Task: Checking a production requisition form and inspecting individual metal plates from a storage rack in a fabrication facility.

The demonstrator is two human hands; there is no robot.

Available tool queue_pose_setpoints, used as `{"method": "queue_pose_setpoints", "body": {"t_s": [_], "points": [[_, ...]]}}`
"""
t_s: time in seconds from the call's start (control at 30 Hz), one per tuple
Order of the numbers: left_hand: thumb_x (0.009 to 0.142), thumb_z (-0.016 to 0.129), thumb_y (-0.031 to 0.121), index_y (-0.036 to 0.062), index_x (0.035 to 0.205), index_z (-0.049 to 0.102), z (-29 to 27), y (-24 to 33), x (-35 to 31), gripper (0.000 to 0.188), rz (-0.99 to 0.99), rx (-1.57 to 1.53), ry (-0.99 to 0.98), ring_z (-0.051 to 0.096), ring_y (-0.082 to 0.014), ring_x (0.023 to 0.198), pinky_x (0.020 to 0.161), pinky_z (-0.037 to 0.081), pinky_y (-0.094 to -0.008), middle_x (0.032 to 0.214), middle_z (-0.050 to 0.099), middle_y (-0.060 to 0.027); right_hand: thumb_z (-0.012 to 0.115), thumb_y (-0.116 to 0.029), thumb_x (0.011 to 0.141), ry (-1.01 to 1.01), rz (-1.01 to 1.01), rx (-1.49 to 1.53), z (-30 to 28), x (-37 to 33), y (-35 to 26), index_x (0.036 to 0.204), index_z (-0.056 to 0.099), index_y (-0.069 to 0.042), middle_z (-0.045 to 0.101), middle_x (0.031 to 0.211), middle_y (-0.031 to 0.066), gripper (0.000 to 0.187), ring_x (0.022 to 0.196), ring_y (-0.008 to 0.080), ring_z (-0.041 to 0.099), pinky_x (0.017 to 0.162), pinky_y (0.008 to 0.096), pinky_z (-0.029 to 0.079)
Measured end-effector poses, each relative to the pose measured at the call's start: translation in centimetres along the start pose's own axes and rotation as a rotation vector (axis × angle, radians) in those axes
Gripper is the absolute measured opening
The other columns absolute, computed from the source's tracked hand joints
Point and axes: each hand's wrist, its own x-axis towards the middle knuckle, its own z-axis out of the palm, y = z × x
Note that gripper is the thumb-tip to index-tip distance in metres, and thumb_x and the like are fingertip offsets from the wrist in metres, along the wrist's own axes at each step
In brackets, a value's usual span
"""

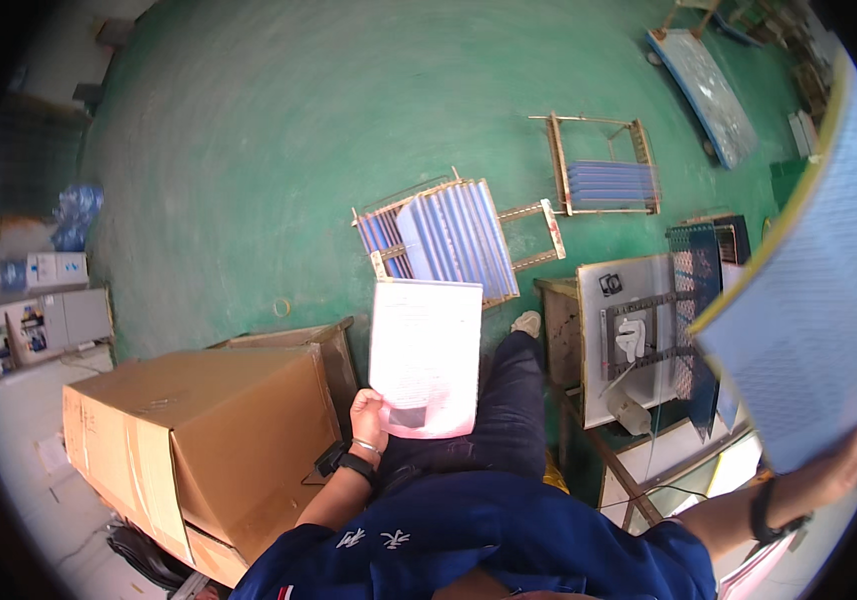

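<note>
The left hand [367,412] is pinching a pink-edged paper sheet [425,355] at its lower left corner, fingers [377,400] closed on the margin while the rest of the page is rising above them and leaning away over the person's dark trouser leg [509,400]. The sheet is looking thin and very light, limp enough that a single-corner grip is letting it bow; taking it nearer the middle of the lower edge would probably be keeping it flatter, and it would crease or tear easily under a hard pinch. It is pale, nearly white, covered with fine print, with a darker grey patch just beside the fingertips. The right hand [834,462] is reaching out flat under the bottom edge of a large light-blue panel [819,300], which is standing up above the fingers and filling the right side of the view; it is carrying a fine dotted texture and a yellow strip along its left edge. It is appearing stiff and board-like, light for its size, yet awkward to balance from one edge. Whether the fingers are curling round it or only propping it is hard to tell at the blurred rim. Left of the left hand, a brown cardboard box [199,430] is sitting on the green floor [249,150].
</note>
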Motion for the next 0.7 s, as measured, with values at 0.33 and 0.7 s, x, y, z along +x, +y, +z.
{"method": "queue_pose_setpoints", "body": {"t_s": [0.33, 0.7], "points": [[0.09, 0.039, 0.013, 0.0091, 0.101, 0.046, -7.4, -6.0, 2.2, 0.014, -0.067, 0.034, 0.645, 0.046, -0.0132, 0.091, 0.082, 0.039, -0.0279, 0.1, 0.051, -0.0063, 0.056, -0.012, 0.086, -1.213, 0.081, 0.327, 18.7, -38.2, -2.3, 0.088, 0.06, 0.004, 0.06, 0.074, 0.0178, 0.017, 0.063, 0.0246, 0.059, 0.059, 0.0321, 0.046], [0.096, 0.042, 0.024, 0.0016, 0.108, 0.048, -8.0, -13.0, 5.9, 0.026, 0.239, -0.144, 0.536, 0.051, -0.012, 0.093, 0.085, 0.041, -0.0276, 0.104, 0.055, -0.0063, 0.053, -0.016, 0.084, -1.386, -0.366, 0.148, 27.3, -55.8, 1.8, 0.068, 0.057, -0.001, 0.057, 0.063, 0.0233, 0.023, 0.062, 0.0411, 0.058, 0.056, 0.048, 0.047]]}}
